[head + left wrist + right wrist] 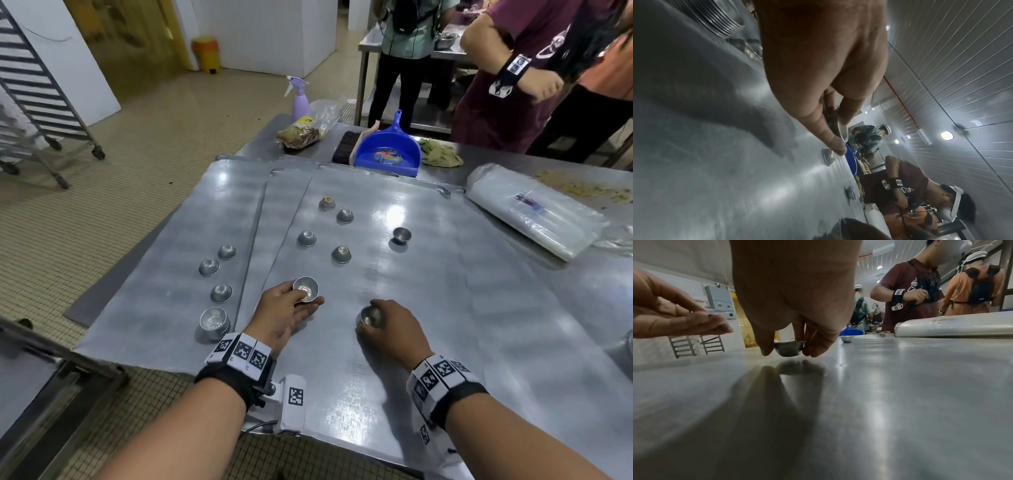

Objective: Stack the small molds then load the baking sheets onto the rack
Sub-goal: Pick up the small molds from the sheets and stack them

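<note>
My left hand (291, 308) holds a small metal mold (306, 289) upright between thumb and fingers, just above the top baking sheet (428, 308); its rim (843, 132) shows past the fingers in the left wrist view. My right hand (387, 329) grips another mold (369, 316) from above, a little off the sheet (879, 402); thumb and fingers pinch its rim (789, 348). Several loose molds lie upside down farther back, one stands upright (401, 235). A short stack of molds (214, 321) stands on the left sheet (164, 274).
A blue dustpan (388, 150), a brush, a rag and a spray bottle (300, 101) sit at the table's far edge. A plastic-wrapped bundle (534, 216) lies at the right. The wheeled rack (37, 96) stands on the floor at far left. People stand behind the table.
</note>
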